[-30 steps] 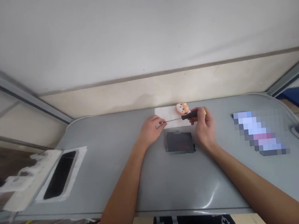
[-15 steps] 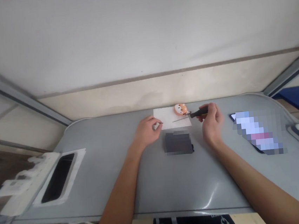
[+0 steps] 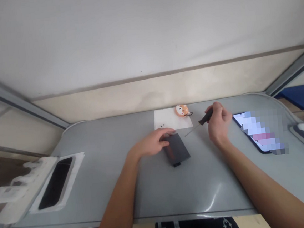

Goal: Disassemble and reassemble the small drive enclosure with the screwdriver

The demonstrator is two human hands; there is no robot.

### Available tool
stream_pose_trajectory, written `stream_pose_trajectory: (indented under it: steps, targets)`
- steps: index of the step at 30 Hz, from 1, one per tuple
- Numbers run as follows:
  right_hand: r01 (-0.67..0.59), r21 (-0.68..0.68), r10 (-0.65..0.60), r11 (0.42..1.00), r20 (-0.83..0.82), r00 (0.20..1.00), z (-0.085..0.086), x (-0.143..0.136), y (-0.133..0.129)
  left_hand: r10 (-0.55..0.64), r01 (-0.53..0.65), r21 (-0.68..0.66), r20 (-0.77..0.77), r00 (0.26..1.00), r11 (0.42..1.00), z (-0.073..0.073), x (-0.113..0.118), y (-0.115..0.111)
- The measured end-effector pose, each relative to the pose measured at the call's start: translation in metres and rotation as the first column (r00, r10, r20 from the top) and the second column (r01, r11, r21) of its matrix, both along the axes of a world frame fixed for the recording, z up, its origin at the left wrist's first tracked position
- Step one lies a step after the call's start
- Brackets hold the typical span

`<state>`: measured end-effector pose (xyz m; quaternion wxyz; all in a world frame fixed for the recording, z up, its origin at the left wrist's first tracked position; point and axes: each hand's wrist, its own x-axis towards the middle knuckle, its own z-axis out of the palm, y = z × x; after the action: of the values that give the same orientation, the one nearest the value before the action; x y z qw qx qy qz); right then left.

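Note:
My left hand point(image 3: 151, 142) grips a flat dark grey box point(image 3: 179, 150) by its far left corner, thumb on the near side and fingers along the far edge. The box now lies askew on the grey table, a small black tab point(image 3: 176, 164) sticking out of its near end. In my right hand point(image 3: 218, 123) is a screwdriver point(image 3: 205, 117), held by its dark handle. Its thin shaft slants down to the left, the tip just beyond the box's right far corner. Behind them, a white sheet of paper point(image 3: 165, 114) carries several tiny dark bits point(image 3: 162, 125), too small to name.
An orange-and-white animal-face trinket point(image 3: 182, 110) sits on the paper. A lit phone point(image 3: 258, 132) lies at right, partly pixelated. On the left are a dark phone-like slab point(image 3: 55, 182) on white paper and a white power strip point(image 3: 27, 190). A wall point(image 3: 149, 89) closes the back.
My left hand has left the paper, where it pinched something tiny, and taken hold of the box, which has turned. The screwdriver tip has swung down toward the box.

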<state>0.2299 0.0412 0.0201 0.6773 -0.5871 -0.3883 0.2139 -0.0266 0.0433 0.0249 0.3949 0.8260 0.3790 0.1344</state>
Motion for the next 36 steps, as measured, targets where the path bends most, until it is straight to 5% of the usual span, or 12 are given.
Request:
stream_pose_trajectory:
  steps: [8, 15, 19, 26, 36]
  targets:
    - [-0.253, -0.061, 0.260, 0.966, 0.150, 0.954, -0.008, -0.014, -0.012, 0.076, -0.080, 0.041, 0.083, 0.994, 0.996, -0.004, 0.007, 0.007]
    - [-0.233, -0.044, 0.237, 0.972, 0.169, 0.957, -0.004, -0.012, -0.013, 0.201, -0.257, 0.362, 0.187, 0.962, 0.896, 0.011, 0.021, 0.000]
    - [-0.262, -0.032, 0.264, 0.965, 0.100, 0.959, 0.002, -0.014, -0.014, 0.163, -0.219, 0.323, 0.191, 0.968, 0.921, 0.013, 0.025, -0.006]
    - [-0.561, -0.118, 0.573, 0.819, 0.142, 0.807, -0.009, -0.033, -0.024, 0.158, -0.186, 0.349, 0.109, 0.981, 0.918, 0.003, 0.031, -0.006]
    - [-0.523, -0.073, 0.525, 0.849, 0.011, 0.851, -0.008, -0.030, -0.022, 0.138, -0.178, 0.346, 0.137, 0.981, 0.921, 0.002, 0.031, -0.007]
